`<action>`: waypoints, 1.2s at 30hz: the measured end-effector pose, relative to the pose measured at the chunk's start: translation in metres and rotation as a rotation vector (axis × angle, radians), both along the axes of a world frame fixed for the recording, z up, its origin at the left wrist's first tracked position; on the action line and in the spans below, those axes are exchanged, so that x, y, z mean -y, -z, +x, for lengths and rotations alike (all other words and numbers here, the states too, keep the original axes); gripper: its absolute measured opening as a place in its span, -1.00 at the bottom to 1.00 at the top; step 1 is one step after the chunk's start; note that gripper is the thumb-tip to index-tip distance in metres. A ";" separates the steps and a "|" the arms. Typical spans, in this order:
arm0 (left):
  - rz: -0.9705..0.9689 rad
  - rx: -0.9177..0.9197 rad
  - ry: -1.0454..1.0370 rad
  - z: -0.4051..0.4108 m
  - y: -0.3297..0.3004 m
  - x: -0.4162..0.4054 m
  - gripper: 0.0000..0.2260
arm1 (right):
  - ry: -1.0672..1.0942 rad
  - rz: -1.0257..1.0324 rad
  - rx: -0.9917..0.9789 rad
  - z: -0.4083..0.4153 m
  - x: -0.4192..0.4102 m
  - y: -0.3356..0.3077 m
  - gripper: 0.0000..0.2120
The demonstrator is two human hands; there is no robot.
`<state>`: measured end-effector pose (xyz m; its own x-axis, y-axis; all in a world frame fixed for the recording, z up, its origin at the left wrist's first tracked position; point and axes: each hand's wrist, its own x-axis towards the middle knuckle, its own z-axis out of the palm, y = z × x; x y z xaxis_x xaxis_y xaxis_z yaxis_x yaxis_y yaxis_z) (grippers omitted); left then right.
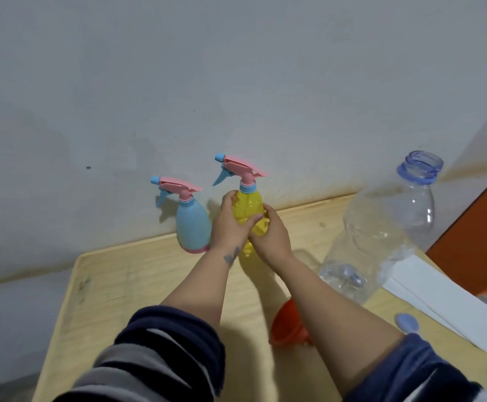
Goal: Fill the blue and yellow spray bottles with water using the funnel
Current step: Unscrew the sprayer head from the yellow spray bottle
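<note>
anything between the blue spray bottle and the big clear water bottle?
Head view: the yellow spray bottle, gripped by the left hand and right hand.

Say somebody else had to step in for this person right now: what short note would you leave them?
Hands: the left hand and right hand both grip the yellow spray bottle, which stands at the back of the wooden table with its pink spray head still on.
Things: the blue spray bottle stands just to its left, head on too. The red funnel lies on the table under the right forearm. The big clear water bottle stands on the right, uncapped, its blue cap beside it.
Done: how full either spray bottle is cannot be told.
Left: take each head off, set the funnel, pour.
</note>
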<state>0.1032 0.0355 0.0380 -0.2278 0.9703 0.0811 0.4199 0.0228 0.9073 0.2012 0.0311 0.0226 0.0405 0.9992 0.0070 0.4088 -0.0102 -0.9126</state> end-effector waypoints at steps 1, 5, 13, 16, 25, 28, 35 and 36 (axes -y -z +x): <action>0.009 -0.001 -0.017 -0.003 -0.002 0.009 -0.40 | -0.042 -0.023 0.007 0.001 0.009 -0.005 -0.39; 0.032 -0.001 -0.064 -0.016 -0.011 0.047 -0.38 | -0.015 -0.066 -0.093 0.003 0.040 -0.038 -0.46; -0.056 -0.074 -0.100 -0.029 -0.024 0.131 -0.40 | -0.059 0.081 -0.044 -0.023 0.094 -0.095 -0.54; -0.067 -0.070 -0.064 -0.032 -0.022 0.157 -0.36 | -0.034 0.108 0.048 -0.036 0.115 -0.096 -0.58; -0.166 0.060 0.069 -0.076 -0.010 0.206 -0.38 | -0.376 -0.123 -0.154 -0.043 0.158 -0.098 -0.39; -0.154 0.062 0.059 -0.080 -0.007 0.215 -0.41 | -0.368 -0.160 -0.150 -0.046 0.167 -0.093 -0.20; -0.138 0.103 0.039 -0.076 -0.003 0.225 -0.48 | -0.119 -0.010 -0.208 -0.061 0.174 -0.071 -0.63; -0.137 0.111 0.035 -0.076 -0.003 0.226 -0.48 | -0.142 -0.010 -0.220 -0.060 0.173 -0.071 -0.70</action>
<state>0.0273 -0.1904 0.0412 -0.1939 0.9781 -0.0763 0.3201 0.1366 0.9375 0.1409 -0.1424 0.0932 -0.1004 0.9949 0.0039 0.1984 0.0239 -0.9798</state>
